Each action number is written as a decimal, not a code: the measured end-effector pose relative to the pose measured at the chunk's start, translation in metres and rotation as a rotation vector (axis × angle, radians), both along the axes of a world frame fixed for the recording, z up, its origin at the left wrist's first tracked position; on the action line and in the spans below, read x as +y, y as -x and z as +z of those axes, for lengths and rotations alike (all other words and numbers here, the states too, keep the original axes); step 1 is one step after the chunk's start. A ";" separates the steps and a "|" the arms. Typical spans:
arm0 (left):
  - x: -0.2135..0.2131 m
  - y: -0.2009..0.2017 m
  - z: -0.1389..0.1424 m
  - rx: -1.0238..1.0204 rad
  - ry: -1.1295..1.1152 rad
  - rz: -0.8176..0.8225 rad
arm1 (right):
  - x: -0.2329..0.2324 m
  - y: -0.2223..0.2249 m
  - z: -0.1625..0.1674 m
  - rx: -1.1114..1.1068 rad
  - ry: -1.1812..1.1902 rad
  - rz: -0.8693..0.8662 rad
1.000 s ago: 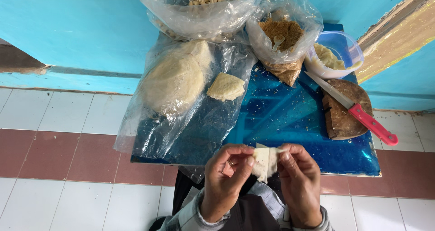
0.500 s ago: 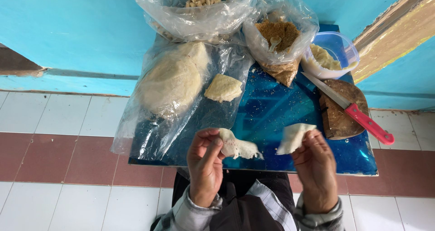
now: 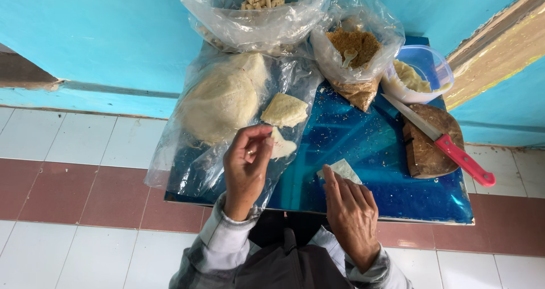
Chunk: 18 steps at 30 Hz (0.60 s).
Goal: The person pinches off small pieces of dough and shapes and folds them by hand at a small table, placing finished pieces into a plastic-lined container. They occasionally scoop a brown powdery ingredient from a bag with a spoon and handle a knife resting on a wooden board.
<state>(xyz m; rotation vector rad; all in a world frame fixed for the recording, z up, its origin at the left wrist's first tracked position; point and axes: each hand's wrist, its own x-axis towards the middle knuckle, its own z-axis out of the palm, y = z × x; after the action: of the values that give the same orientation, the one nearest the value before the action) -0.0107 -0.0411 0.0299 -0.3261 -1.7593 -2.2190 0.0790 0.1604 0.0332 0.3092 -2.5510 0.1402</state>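
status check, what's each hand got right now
Left hand pinching a dough piece over the plastic sheet. Right hand pressing a flat dough piece onto the blue board. Nothing in the way.

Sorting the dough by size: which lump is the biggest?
The big dough mound under clear plastic, far larger than the wedge beside it and the pieces at the left hand and right hand.

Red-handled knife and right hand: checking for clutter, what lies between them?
Only bare blue tabletop between the right hand and the red-handled knife, in the head view.
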 end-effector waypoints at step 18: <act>0.032 0.006 -0.015 -0.447 -0.697 -0.601 | 0.057 0.012 -0.002 -0.274 0.838 -0.014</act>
<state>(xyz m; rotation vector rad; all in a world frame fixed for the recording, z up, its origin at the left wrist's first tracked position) -0.0164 -0.0093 0.0151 -0.2184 -0.9817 -3.3726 0.0672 0.2173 0.0312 -0.0641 -2.4870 1.2654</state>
